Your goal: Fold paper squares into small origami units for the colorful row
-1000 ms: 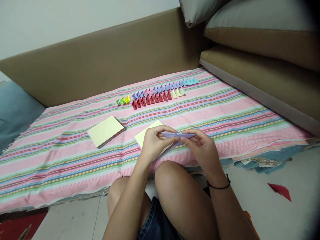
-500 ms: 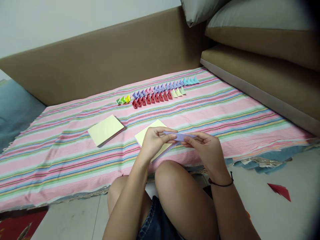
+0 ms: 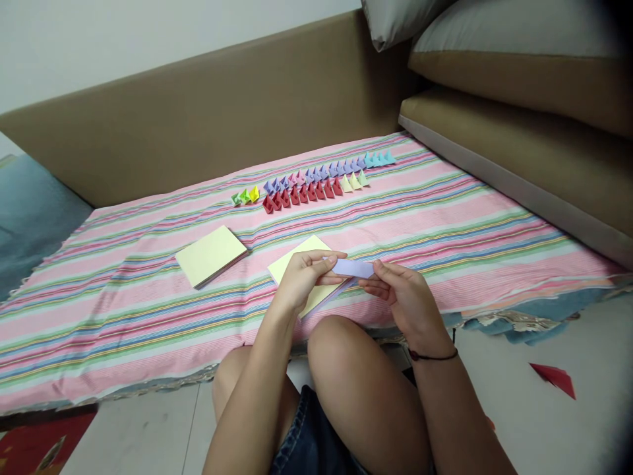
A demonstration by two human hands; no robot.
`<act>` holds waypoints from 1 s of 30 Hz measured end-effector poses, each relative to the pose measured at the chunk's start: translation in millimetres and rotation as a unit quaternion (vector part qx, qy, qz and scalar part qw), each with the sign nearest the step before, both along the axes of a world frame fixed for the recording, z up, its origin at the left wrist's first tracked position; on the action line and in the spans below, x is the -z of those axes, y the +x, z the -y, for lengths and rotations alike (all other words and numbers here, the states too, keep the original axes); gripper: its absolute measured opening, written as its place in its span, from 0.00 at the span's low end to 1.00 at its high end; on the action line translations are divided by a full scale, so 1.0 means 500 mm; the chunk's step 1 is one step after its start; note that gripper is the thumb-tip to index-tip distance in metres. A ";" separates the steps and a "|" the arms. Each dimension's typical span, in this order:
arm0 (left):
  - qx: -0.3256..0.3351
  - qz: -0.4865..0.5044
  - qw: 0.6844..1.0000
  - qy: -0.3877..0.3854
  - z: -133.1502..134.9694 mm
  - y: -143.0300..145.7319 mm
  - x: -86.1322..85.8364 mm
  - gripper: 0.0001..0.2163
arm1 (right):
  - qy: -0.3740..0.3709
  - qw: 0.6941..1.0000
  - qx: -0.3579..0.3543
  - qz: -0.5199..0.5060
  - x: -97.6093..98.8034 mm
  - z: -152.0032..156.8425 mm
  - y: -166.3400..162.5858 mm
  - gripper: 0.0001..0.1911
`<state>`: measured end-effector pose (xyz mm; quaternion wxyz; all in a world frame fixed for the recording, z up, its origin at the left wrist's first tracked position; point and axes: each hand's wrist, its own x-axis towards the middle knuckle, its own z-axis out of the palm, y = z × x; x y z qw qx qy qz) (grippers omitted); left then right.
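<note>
Between my two hands is a narrow folded strip of purple paper (image 3: 353,268), its broad face turned up toward me. My left hand (image 3: 307,276) pinches the strip's left end between thumb and fingers. At the other end my right hand (image 3: 399,290) grips it, the thumb lying on top. Beneath my hands a pale yellow sheet (image 3: 287,265) lies on the striped cloth, with a purple edge showing under it. Farther left rests a stack of pale yellow paper (image 3: 210,257).
Small folded paper boats stand in rows at the back: red (image 3: 302,195), purple (image 3: 316,174), light blue (image 3: 380,159) and yellow-green (image 3: 246,196). Brown cushions (image 3: 514,158) rise at the right. A red folded paper (image 3: 554,379) lies on the floor.
The purple strip has tilted so more of its face shows. My right hand has shifted its grip, and its thumb now sits at the strip's right end.
</note>
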<state>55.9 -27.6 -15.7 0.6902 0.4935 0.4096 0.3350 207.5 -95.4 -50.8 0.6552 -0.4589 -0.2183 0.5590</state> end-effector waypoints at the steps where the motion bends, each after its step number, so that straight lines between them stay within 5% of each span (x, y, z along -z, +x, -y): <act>1: -0.007 -0.006 1.000 0.000 0.002 0.002 0.001 0.13 | -0.007 1.000 0.011 0.011 0.000 -0.001 -0.002 0.12; 8: 0.013 -0.049 0.996 0.080 0.025 0.007 0.003 0.23 | 0.002 0.996 0.056 0.076 0.002 -0.001 -0.009 0.11; 15: -0.017 -0.109 0.974 0.197 0.040 0.001 -0.004 0.12 | 0.100 0.990 -0.027 0.099 0.000 0.003 -0.014 0.15; 22: 0.067 -0.122 0.950 0.279 0.036 -0.006 -0.006 0.07 | 0.125 0.964 0.027 0.232 -0.003 0.014 -0.008 0.06; 30: 0.062 -0.154 0.934 0.318 0.037 -0.006 -0.001 0.09 | 0.134 0.945 0.020 0.298 -0.003 0.017 -0.010 0.05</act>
